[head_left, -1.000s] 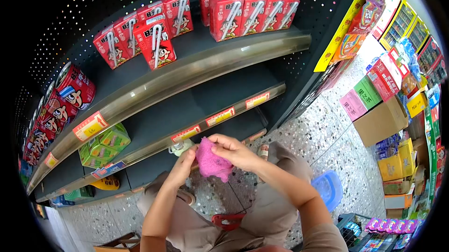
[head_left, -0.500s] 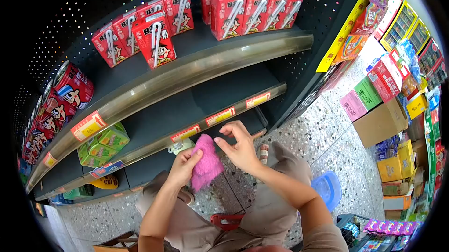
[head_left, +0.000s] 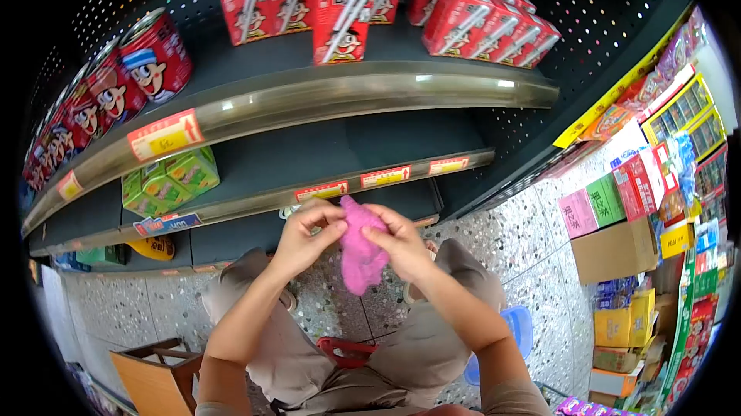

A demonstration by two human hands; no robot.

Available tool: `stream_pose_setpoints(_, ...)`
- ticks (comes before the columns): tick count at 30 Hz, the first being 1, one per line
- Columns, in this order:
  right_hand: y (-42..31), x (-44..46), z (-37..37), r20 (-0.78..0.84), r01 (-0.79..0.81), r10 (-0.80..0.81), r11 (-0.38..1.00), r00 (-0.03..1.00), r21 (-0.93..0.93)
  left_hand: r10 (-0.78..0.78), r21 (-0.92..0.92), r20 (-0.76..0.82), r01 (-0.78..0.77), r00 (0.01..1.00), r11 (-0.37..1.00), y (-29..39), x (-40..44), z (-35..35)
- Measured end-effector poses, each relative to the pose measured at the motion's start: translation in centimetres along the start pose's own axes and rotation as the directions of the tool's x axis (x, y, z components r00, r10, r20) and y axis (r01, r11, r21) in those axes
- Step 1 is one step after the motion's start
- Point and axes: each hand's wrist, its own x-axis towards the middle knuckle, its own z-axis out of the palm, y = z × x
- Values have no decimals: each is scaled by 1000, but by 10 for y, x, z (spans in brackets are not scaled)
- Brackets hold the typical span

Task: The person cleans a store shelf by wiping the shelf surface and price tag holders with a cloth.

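Note:
A fluffy pink cloth hangs between my two hands, in front of the lower shelf's edge. My left hand pinches its upper left side between thumb and fingers. On the other side, my right hand grips the cloth's upper right part. Behind the hands runs the lower shelf with price tags on its rim. Red drink cartons with white straws stand on the shelf above, and red cans stand at its left.
Green boxes sit on the lower shelf at left. A blue basin is on the floor right of my knee, a red stool between my legs. A wooden stool stands lower left, cardboard boxes at right.
The view has turned, and the shelves appear shifted and tilted. My right hand, which had let go of the cloth half a second ago, holds it again.

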Motion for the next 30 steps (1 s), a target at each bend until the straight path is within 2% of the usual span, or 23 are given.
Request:
stream_pose_setpoints(1, -6, 1, -8, -6, -22, 22, 998, 1000, 53, -78, -148, -71, 67, 994, 987, 1, 0, -1)
stream_pose_setpoints(2, -15, 3, -16, -11, -41, 43, 993, 999, 107, -233, -208, -77, 213, 969, 955, 6, -2, -8)
stream_pose_setpoints(4, -39, 10, -35, -162, 4, 4, 999, 987, 51, -222, -215, -146, 188, 964, 958, 3, 0, -18)
stream_pose_setpoints(6, -67, 29, -56, -278, 149, -225, 952, 934, -268, -190, -240, -178, 144, 965, 960, 5, -1, -24)
stream_pose_setpoints(7, -84, 41, -65, -207, 266, -474, 747, 856, -609, -178, -253, -191, 127, 965, 959, 5, -2, -26)
stream_pose_setpoints(8, -100, 54, -68, -46, 316, -663, 416, 748, -853, -183, -252, -193, 131, 964, 959, 4, -3, -28)
stream_pose_setpoints(9, -113, 67, -64, 102, 271, -734, 116, 672, -955, -187, -253, -192, 135, 963, 958, 2, -5, -30)
stream_pose_setpoints(10, -125, 79, -61, 272, 191, -753, -196, 600, -962, -186, -252, -191, 135, 964, 958, 1, -5, -31)
stream_pose_setpoints(12, -123, 112, -63, 233, 21, -516, -384, 824, -923, -179, -252, -201, 126, 963, 960, 1, -6, -32)
stream_pose_setpoints(14, -101, 146, -73, 113, -65, -284, -550, 952, -833, -186, -253, -213, 130, 959, 959, 0, -6, -31)
stream_pose_setpoints(16, -70, 161, -100, 432, 268, -374, -415, 821, -870, -208, -252, -221, 150, 953, 956, -2, -7, -32)
stream_pose_setpoints(19, -60, 163, -114, 475, 382, -392, -293, 788, -876, -199, -262, -221, 139, 955, 955, -1, -9, -34)
stream_pose_setpoints(22, -75, 158, -108, 437, 413, -245, -148, 865, -899, -171, -230, -206, 122, 964, 966, 3, -12, -34)
stream_pose_setpoints(25, -75, 159, -105, 428, 411, -237, -120, 872, -904, -190, -206, -207, 147, 960, 967, -4, -12, -35)
stream_pose_setpoints(29, -70, 162, -99, 288, 258, -153, -191, 945, -947, -126, -156, -245, 89, 961, 984, -3, -9, -37)
stream_pose_setpoints(30, -64, 166, -105, 341, 288, -184, -262, 922, -921, -110, -128, -267, 78, 957, 989, -3, -8, -38)
